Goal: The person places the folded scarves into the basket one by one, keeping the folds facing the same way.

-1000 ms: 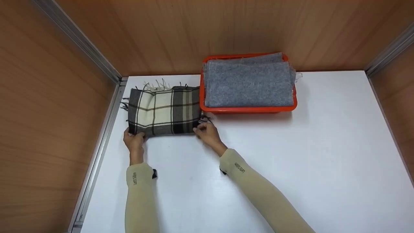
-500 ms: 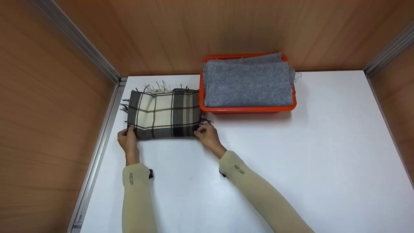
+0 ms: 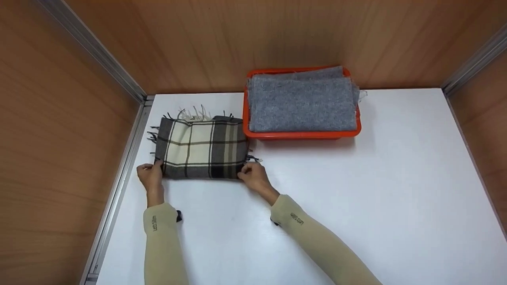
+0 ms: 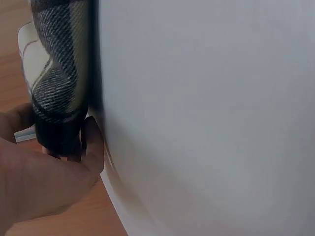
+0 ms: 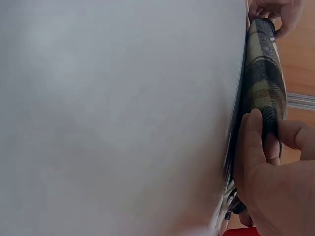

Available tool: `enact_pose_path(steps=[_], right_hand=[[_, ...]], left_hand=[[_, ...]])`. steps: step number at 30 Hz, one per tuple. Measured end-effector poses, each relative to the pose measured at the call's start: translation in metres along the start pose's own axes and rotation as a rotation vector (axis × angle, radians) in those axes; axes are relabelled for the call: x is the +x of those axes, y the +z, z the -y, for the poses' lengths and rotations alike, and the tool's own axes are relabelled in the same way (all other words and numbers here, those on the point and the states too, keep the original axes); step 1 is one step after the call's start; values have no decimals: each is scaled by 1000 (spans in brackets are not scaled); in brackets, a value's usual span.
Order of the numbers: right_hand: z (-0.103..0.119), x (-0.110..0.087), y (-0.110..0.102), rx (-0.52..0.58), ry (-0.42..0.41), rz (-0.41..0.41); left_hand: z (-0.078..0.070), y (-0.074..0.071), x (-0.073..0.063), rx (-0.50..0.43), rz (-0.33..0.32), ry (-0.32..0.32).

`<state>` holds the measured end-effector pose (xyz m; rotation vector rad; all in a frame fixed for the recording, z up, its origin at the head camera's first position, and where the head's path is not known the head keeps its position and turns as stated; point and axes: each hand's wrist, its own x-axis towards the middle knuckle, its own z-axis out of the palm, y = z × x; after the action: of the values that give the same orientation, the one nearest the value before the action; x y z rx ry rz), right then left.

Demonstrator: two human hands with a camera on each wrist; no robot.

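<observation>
A folded plaid scarf [image 3: 198,148] in cream, grey, black and brown, with fringe at its far and side edges, lies on the white table. My left hand [image 3: 151,176] pinches its near left corner; in the left wrist view thumb and fingers close round the dark end of the fold [image 4: 59,132]. At the near right corner my right hand [image 3: 255,176] grips the scarf, and the right wrist view has its fingers under the thick folded edge [image 5: 263,93] with the thumb on the other side.
Right behind the scarf's right side stands a red-orange basket [image 3: 301,135] filled with folded grey-blue cloth [image 3: 303,105]. Wooden panels [image 3: 198,47] wall the white table [image 3: 376,190] at the back and both sides, with metal rails at the corners.
Both hands have drawn the scarf a little toward the person. The left hand has shifted left to the scarf's corner; the basket stays in place.
</observation>
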<state>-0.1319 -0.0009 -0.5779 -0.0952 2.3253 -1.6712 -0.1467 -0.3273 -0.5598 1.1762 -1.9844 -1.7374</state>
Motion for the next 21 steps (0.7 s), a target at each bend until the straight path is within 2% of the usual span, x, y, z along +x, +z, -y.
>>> enact_pose_path(steps=[5,11,16,21], right_hand=[[-3,-10,-1,-24,-22,18],[-4,-12,-3,4,-2,-4],[-1,-8,-2,78,-6,-30],[-1,-4,1,66,-40,-74]], left_hand=[[-3,-5,0,88,79,-26],[-7,-6,-2,140,183,4],[-7,-4,-1,207,193,56],[-5,-5,-1,269,175,80]])
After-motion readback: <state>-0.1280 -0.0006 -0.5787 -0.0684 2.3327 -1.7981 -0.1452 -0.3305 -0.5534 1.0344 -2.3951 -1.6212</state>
